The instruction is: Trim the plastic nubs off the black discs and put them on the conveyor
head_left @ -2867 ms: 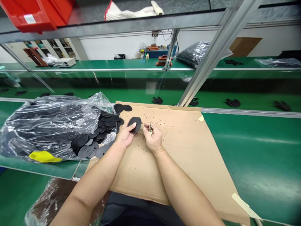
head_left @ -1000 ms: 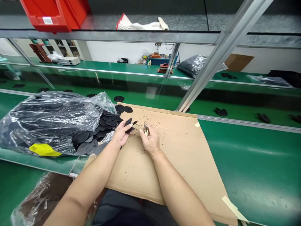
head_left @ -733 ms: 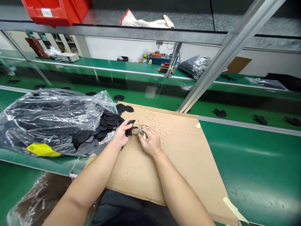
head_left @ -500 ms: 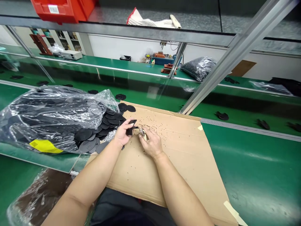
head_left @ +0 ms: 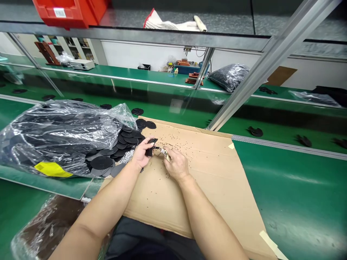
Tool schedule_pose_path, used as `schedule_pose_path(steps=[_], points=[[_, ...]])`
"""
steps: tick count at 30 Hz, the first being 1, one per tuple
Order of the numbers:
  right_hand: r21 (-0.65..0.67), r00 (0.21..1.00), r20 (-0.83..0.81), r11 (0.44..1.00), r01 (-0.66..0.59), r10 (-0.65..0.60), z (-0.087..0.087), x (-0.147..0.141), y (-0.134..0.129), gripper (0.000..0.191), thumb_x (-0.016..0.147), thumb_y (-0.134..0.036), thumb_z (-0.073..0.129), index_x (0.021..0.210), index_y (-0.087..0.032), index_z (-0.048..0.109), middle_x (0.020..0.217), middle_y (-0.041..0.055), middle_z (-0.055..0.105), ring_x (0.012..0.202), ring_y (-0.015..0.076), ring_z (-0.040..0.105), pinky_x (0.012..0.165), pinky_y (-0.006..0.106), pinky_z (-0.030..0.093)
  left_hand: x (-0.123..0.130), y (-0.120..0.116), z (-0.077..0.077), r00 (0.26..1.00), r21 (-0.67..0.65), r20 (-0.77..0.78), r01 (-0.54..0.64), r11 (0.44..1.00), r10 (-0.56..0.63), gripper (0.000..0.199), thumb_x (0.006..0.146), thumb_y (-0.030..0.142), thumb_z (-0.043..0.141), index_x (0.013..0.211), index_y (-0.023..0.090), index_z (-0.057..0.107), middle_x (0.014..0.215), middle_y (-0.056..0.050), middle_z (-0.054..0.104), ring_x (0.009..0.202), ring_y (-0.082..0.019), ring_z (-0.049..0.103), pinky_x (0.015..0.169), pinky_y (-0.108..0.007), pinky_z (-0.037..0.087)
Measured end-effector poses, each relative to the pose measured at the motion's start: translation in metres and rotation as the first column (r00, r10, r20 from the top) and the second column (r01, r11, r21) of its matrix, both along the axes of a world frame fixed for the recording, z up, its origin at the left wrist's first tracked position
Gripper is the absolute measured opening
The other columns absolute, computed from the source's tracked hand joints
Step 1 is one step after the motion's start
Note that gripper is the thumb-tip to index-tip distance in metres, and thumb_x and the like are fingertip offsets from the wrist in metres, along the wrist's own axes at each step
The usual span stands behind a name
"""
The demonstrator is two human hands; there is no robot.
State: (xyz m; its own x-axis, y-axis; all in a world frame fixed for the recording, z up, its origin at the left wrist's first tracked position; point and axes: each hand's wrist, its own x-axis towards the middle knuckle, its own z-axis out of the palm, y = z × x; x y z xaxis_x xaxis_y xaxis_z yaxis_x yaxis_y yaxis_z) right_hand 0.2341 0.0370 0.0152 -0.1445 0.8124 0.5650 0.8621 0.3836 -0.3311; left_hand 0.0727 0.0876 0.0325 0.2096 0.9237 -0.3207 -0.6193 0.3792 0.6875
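Note:
My left hand (head_left: 141,154) is closed on a black rubber piece (head_left: 149,151), held up over a cardboard sheet (head_left: 217,184). My right hand (head_left: 176,163) grips a small metal cutting tool with pale handles, probably nippers (head_left: 164,152). The tool's tip points left at the edge of the rubber piece; whether it touches is too small to tell. Tiny black scraps (head_left: 173,137) lie scattered on the cardboard around both hands. Left of my left hand, black oval discs (head_left: 127,139) spill in a heap from a clear plastic bag (head_left: 62,122).
A green conveyor belt (head_left: 168,108) behind the cardboard carries several black pieces. A slanted metal post (head_left: 244,90) rises at the back right. Overhead, a shelf holds a red bin (head_left: 73,14) and a white glove (head_left: 168,24). A plastic-lined box (head_left: 51,227) stands low at left.
My right hand and the tool have shifted slightly to the right. In the heap by the bag's mouth, a black disc has slid down and forward. My left hand stays nearly still.

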Motion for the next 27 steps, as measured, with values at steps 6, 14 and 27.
schedule_pose_path(steps=[6,14,27], points=[[-0.103,1.000,0.021,0.994,0.021,-0.019,0.0011,0.0004,0.0000,0.045,0.073,-0.013,0.054,0.115,-0.025,0.065,0.084,0.0046,0.070,0.072,0.0225,0.062,0.064,0.032,0.050,-0.0001,0.0011,-0.0028,1.000,0.004,-0.015,0.000,1.000,0.000,0.048,0.063,0.006,0.065,0.109,0.018,0.061,0.070,-0.001,0.062,0.048,-0.006,0.051,0.041,-0.015,0.036],[-0.244,0.986,-0.141,0.968,0.056,-0.093,0.0023,-0.0021,-0.0005,0.040,0.078,-0.019,0.052,0.116,-0.025,0.065,0.093,0.0034,0.070,0.078,0.0199,0.064,0.073,0.030,0.051,0.0047,0.0014,-0.0056,0.997,0.020,-0.038,-0.063,0.998,0.064,0.034,0.065,0.010,0.071,0.096,0.014,0.056,0.074,-0.001,0.061,0.055,-0.009,0.058,0.047,-0.018,0.045],[-0.264,0.935,-0.318,0.962,0.070,-0.155,0.0041,-0.0010,-0.0010,0.038,0.080,-0.027,0.055,0.115,-0.022,0.064,0.107,0.0057,0.068,0.096,0.0214,0.062,0.091,0.034,0.047,0.0021,0.0029,-0.0097,0.997,0.094,-0.042,-0.061,0.994,0.065,0.046,0.060,0.021,0.083,0.098,0.018,0.057,0.073,0.004,0.060,0.047,-0.002,0.049,0.039,-0.012,0.033]])
